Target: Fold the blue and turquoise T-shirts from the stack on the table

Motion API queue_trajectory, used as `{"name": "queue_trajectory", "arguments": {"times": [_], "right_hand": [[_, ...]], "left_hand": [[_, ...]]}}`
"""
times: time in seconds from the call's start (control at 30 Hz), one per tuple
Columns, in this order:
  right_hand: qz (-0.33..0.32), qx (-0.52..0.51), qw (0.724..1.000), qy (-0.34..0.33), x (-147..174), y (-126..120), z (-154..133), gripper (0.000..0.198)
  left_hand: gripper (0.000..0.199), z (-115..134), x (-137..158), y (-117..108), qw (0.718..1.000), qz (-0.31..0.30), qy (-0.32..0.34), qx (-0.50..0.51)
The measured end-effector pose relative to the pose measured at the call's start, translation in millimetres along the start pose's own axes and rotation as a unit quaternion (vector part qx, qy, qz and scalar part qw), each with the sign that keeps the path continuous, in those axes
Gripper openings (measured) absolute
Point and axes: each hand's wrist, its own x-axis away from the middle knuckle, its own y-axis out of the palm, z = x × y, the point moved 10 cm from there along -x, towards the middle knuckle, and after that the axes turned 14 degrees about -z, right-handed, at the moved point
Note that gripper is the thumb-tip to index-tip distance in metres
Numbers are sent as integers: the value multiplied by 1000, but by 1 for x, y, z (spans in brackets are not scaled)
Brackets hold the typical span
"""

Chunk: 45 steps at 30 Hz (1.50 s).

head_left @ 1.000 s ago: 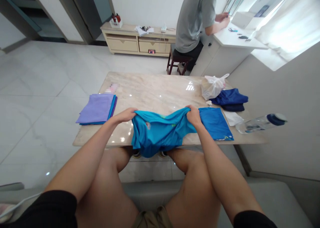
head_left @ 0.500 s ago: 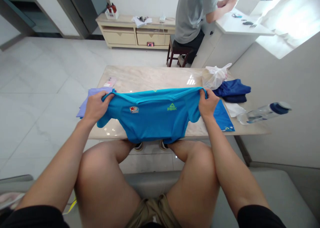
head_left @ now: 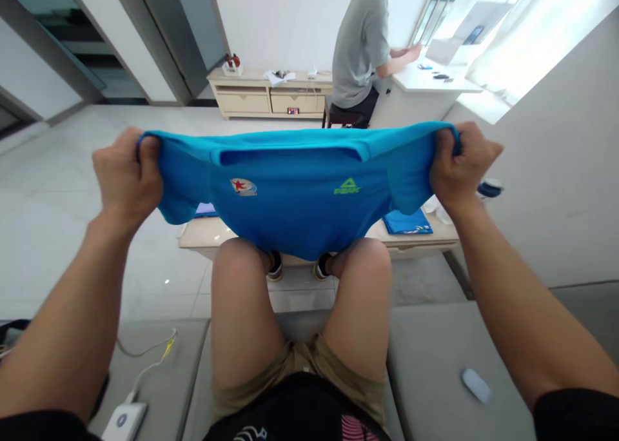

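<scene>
Head view: I see a blue T-shirt (head_left: 300, 202) spread between the left hand (head_left: 128, 176) and the right hand (head_left: 461, 167), each clenched on a sleeve end, neither nearer. Screening much of the desk (head_left: 203, 235), its long axis runs side to side, collar (head_left: 362, 149) uppermost, body hanging toward the knees (head_left: 236, 260).

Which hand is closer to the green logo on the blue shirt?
Right. The right hand grips the sleeve on the green logo's side; the left hand grips the opposite sleeve, farther away across the blue shirt.
</scene>
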Motion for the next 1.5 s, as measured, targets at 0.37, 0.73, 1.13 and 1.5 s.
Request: {"name": "queue_trajectory", "arguments": {"times": [0.37,0.73,1.13,1.5], "right_hand": [[-93,53,994,19,22,-6,9,58],[-160,137,977,46,39,94,77,60],[-306,160,931,116,69,250,150,49],[-477,54,871,102,194,350,58,62]], "left_hand": [[43,4,21,-25,999,-10,-39,6],[43,-8,-15,85,995,-89,-41,-27],[48,-43,-42,255,967,-232,-75,-71],[72,71,91,401,918,-387,40,70]]}}
